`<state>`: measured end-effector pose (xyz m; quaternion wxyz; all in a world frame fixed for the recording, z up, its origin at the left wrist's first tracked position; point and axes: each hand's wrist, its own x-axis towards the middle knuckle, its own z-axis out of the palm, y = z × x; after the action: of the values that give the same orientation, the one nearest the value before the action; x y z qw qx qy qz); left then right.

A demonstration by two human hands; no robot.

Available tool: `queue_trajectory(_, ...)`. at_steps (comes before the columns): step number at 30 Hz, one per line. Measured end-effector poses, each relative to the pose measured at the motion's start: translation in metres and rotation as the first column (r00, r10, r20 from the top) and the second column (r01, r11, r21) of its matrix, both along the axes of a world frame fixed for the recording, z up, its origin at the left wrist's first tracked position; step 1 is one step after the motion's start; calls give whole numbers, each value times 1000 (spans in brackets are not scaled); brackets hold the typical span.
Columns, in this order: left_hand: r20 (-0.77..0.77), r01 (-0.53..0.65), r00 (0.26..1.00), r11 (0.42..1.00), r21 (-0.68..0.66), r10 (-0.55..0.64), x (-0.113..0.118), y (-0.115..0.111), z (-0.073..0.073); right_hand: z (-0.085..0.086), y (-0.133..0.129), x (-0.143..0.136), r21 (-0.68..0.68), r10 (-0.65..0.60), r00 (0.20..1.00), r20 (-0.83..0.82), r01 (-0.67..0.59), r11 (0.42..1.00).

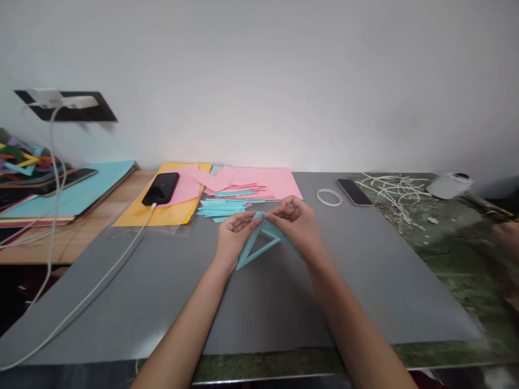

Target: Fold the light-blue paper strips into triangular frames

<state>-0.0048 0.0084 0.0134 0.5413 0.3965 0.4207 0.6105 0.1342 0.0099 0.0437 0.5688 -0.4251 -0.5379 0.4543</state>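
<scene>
A light-blue paper strip, folded into a triangular outline, is held up over the grey sheet. My left hand pinches its top corner from the left side. Right beside it, my right hand grips the same corner between thumb and fingers, and a loose length of the strip hangs down under that palm. Just beyond my hands lies a pile of cut blue paper strips, with pink strips behind it.
A charging phone lies on yellow paper, its white cable crossing the left side. Pink sheets are at the back. Rightward are a white ring, another phone and tangled white cords. Another person's hand shows at the right edge.
</scene>
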Motion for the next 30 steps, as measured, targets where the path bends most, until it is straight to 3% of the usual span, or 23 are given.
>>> queue_trajectory(5, -7, -10, 1000, 1000, 30, 10, -1, -3, 5, 1, -1, -3, 15, -13, 999, -49, 14, 1000)
queue_trajectory(10, -57, -30, 998, 998, 52, 33, -2, -3, 7, 1, -1, 1, -2, 68, 997, -25, -68, 998)
queue_trajectory(17, -125, -50, 990, 991, 120, 65, 2, -5, 4, -3, 2, 0, -13, 19, 997, -73, -20, 1000)
queue_trajectory(24, -427, -27, 892, 960, 279, 149, 3, -10, 1, -6, 4, -2, 17, -51, 999, 9, 51, 999)
queue_trajectory(30, -405, -94, 880, 927, 363, 247, 0, -6, 4, -8, 3, -7, -34, -94, 995, 17, 94, 995)
